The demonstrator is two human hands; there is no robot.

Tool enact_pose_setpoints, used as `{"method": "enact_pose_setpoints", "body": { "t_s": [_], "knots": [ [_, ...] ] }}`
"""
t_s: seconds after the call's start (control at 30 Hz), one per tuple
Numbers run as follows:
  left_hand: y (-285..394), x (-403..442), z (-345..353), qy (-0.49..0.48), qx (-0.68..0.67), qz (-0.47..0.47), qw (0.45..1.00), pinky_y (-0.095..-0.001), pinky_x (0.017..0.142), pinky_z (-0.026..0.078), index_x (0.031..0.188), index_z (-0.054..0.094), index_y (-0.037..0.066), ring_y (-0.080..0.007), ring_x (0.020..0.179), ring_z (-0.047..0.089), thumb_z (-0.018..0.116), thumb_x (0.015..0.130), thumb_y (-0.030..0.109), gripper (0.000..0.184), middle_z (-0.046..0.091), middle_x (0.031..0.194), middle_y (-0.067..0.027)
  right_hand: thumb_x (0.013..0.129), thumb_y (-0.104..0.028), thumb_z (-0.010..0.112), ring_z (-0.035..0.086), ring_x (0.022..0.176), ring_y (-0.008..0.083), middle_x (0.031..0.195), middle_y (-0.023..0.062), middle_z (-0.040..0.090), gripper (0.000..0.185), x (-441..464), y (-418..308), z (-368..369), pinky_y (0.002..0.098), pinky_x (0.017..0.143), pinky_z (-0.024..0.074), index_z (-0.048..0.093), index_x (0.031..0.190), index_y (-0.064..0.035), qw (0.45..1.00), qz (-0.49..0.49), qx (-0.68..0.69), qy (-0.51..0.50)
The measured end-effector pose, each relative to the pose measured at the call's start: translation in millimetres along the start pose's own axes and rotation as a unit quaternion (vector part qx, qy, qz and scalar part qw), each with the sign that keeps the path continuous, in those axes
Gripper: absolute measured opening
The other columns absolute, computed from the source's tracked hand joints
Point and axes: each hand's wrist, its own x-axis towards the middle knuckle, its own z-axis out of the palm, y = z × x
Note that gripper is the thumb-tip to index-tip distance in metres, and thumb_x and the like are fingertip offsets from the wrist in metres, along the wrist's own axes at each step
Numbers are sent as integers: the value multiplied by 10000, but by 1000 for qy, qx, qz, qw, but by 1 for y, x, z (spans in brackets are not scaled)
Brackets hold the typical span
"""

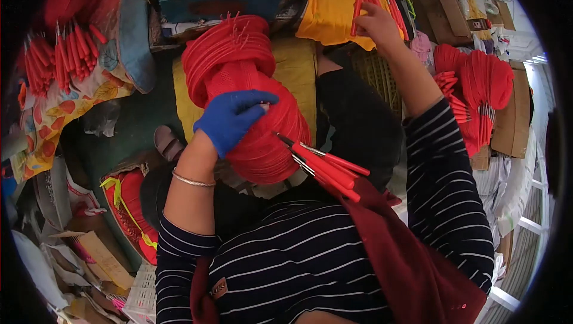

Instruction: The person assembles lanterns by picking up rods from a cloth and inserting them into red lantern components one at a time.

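A large bundle of red mesh netting (262,139) lies between my knees, bunched into thick rolls. My left hand (236,118), in a blue glove with a bare fingertip showing, is closed on the netting near its middle. At the upper right my bare right hand (377,25) pinches a red-handled tool (357,11) with a thin metal shaft pointing up. Beside that hand, several similar red-handled tools (394,11) lie on a yellow cloth (328,11). More red-handled tools (325,169) hang at the near side of the netting, their metal ends against it.
Red-handled tools (74,52) hang in bunches over a patterned cloth (51,127) at the left. Another red netting bundle (486,85) with tools is at the right. A blue metal box (221,2) stands ahead. Cardboard (101,252) lies at the lower left.
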Motion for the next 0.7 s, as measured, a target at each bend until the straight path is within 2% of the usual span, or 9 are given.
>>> {"method": "enact_pose_setpoints", "body": {
  "t_s": [0.07, 0.1, 0.17, 0.2, 0.23, 0.3, 0.37, 0.6, 0.7],
  "knots": [
    [8, -2, -11, -90, 16, -81, 993, -277, 725, 475, 1020, 648, 78, -159, 813, 615, 554, 853, 124, 197, 661, 906, -102, 791, -92, 561, 558, 665, 88, 815, -2, 577, 333, -52, -12, 15, 207, 615, 462, 547, 1110, -1, 991, 15, 111, -68],
    [10, -3, -11, -88, 17, -80, 993, -277, 725, 475, 1020, 648, 78, -159, 813, 615, 554, 853, 124, 197, 661, 906, -102, 795, -96, 569, 556, 670, 86, 816, 1, 580, 306, -75, -14, 22, 206, 608, 454, 555, 1088, -10, 985, 18, 119, -122],
    [11, -6, -11, 21, -70, -174, 982, -255, 783, 458, 1027, 642, 44, -136, 873, 600, 543, 857, 98, 204, 663, 928, -75, 817, -121, 582, 538, 662, 73, 805, -5, 578, 219, -122, -19, 42, 196, 584, 424, 571, 1013, -23, 976, 2, 108, -188],
    [7, -6, -11, 23, -70, -173, 982, -255, 783, 458, 1027, 642, 44, -136, 873, 600, 543, 857, 98, 204, 663, 928, -75, 834, -123, 570, 509, 640, 59, 778, -10, 557, 157, -139, -14, 51, 200, 566, 407, 574, 959, -27, 981, -32, 23, -189],
    [-1, -6, -10, 23, -124, -146, 981, -252, 791, 454, 1028, 640, 31, -130, 883, 588, 544, 858, 98, 206, 658, 943, -69, 807, -157, 606, 526, 647, 112, 747, 35, 549, 178, -158, -14, 57, 264, 586, 423, 561, 862, 6, 972, 7, 65, -224],
    [-5, -8, -9, 26, -180, -113, 977, -248, 798, 450, 1029, 638, 19, -123, 892, 575, 546, 860, 99, 209, 654, 959, -63, 824, -157, 592, 528, 669, 153, 730, 78, 537, 181, -175, -16, 62, 286, 608, 424, 554, 889, 8, 956, -134, -119, -232],
    [-6, -10, -11, 10, -266, -115, 957, -234, 818, 435, 1043, 634, 8, -112, 913, 555, 554, 854, 96, 223, 645, 976, -59, 844, -141, 564, 525, 688, 184, 731, 114, 521, 162, -194, -28, 66, 300, 631, 426, 550, 903, 9, 967, -69, -30, -245],
    [-7, -14, -15, -20, -267, -127, 955, -226, 844, 414, 1071, 635, 24, -106, 918, 542, 572, 848, 112, 248, 639, 969, -47, 875, -146, 543, 551, 624, 168, 711, 108, 579, 191, -217, -43, 65, 290, 598, 455, 595, 984, 3, 972, -99, -108, -184],
    [-10, -13, -11, -28, -278, -140, 950, -230, 849, 418, 1062, 636, 8, -121, 926, 548, 552, 854, 93, 240, 634, 974, -48, 871, -152, 548, 561, 622, 187, 718, 118, 583, 191, -218, -40, 69, 295, 591, 454, 605, 979, -5, 974, -114, -92, -174]
  ]
}}
